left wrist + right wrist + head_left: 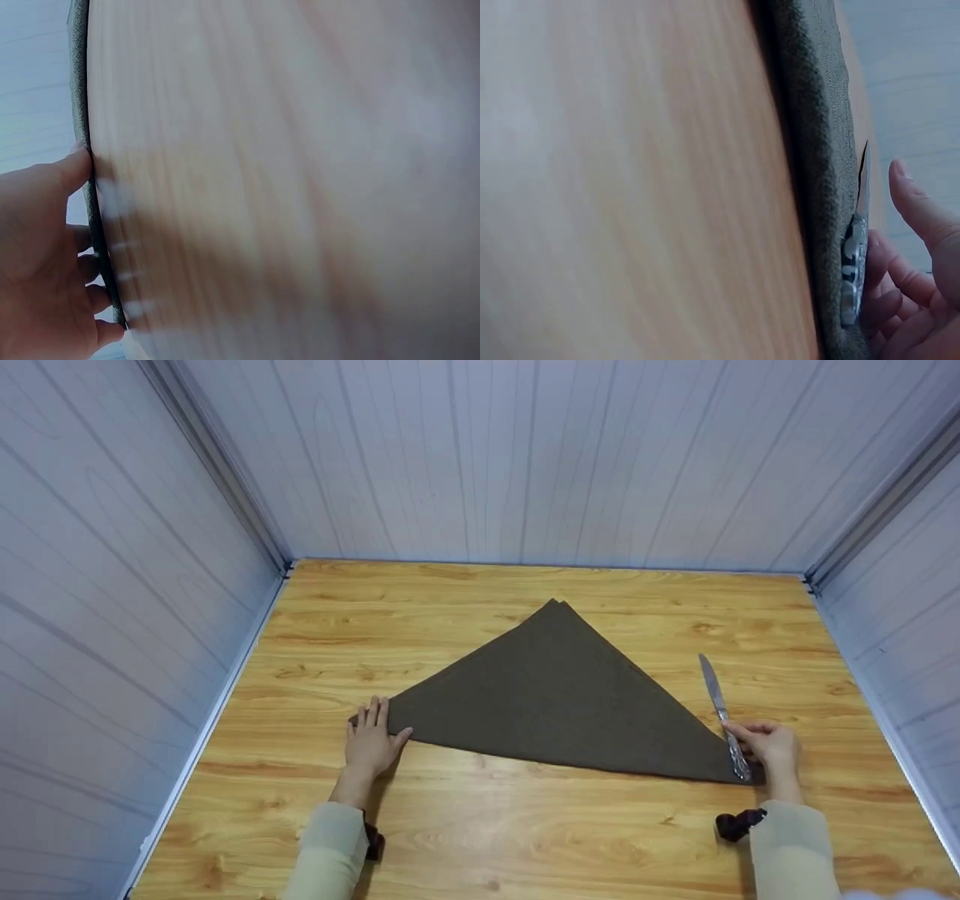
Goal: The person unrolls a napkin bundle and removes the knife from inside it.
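Note:
A dark olive-brown cloth napkin [555, 697] lies folded in a triangle, its peak pointing away and its long edge nearest me. My left hand [371, 742] rests on its left corner with the fingers stretched out; in the left wrist view the thumb and fingertips sit along the edge [84, 112]. A silver table knife [712, 686] with an ornate handle [853, 270] lies over the right corner, blade pointing away past the cloth. My right hand [772, 746] is beside that handle, fingertips against it. Its thumb [915, 199] stands apart from the knife, the other fingers loosely bent.
The wood-grain table [495, 840] is bounded by a pale panelled wall [495, 465] at the back and by side walls left [127, 585] and right [900, 607]. Dark wrist devices [739, 823] are strapped at both sleeves.

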`<state>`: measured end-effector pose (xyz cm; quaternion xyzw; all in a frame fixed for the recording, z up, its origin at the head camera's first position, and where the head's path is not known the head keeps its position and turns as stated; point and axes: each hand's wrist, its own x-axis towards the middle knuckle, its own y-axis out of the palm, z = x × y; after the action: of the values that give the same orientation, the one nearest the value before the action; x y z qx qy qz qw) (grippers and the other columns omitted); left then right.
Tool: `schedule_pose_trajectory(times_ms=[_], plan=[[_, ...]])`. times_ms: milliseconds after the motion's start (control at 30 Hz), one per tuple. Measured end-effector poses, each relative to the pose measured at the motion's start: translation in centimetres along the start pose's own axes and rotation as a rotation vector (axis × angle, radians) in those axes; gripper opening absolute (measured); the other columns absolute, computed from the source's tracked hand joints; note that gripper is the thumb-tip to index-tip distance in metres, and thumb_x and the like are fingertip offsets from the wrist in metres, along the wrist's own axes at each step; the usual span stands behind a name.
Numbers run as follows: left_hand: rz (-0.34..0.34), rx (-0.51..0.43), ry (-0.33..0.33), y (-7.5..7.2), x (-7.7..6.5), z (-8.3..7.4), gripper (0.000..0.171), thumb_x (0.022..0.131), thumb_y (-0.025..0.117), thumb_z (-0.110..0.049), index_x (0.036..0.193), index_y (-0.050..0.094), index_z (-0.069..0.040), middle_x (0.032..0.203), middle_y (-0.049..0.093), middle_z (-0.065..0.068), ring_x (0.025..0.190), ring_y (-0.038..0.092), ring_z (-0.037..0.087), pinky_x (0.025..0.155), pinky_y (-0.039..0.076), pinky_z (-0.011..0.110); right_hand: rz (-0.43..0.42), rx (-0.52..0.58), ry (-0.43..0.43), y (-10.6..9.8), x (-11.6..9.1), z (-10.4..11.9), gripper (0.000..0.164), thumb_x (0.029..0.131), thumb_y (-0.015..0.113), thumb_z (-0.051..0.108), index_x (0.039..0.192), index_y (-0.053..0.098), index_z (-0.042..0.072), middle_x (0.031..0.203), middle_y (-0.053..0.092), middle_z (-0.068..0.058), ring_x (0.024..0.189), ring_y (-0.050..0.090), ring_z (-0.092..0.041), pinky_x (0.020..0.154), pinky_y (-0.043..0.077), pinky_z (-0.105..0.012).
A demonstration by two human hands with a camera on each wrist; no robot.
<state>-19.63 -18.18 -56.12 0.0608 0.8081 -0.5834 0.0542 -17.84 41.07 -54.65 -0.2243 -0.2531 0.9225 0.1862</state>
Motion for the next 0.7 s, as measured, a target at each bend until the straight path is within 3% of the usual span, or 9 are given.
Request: schedule_pose_trajectory(times_ms=[400,700], plan=[[-0.001,0.014,0.002,0.16,0.18,0.10,0.073,0.090,0.044,-0.045,0.141,0.018,0.001,0.145,0.013,0.020,0.130,0.010,0.040,0.099,0.010,0.059,-0.079,-0.177,-0.015,0.42,0.14,0.04,0.040,0.063,0.077,0.041,0.074,0.069,0.004,0.057,0.057,0.009,0.050,0.052,-0.009,0.046,0.044,-0.025],[0.014,-0.007,-0.009,0.15,0.12,0.20,0.073,0.090,0.043,-0.046,0.141,0.016,-0.001,0.145,0.011,0.019,0.130,0.009,0.039,0.100,0.009,0.058,-0.067,-0.263,0.001,0.54,0.04,0.08,0.046,0.063,0.076,0.044,0.075,0.069,0.000,0.060,0.058,0.004,0.052,0.046,-0.013,0.047,0.038,-0.027]])
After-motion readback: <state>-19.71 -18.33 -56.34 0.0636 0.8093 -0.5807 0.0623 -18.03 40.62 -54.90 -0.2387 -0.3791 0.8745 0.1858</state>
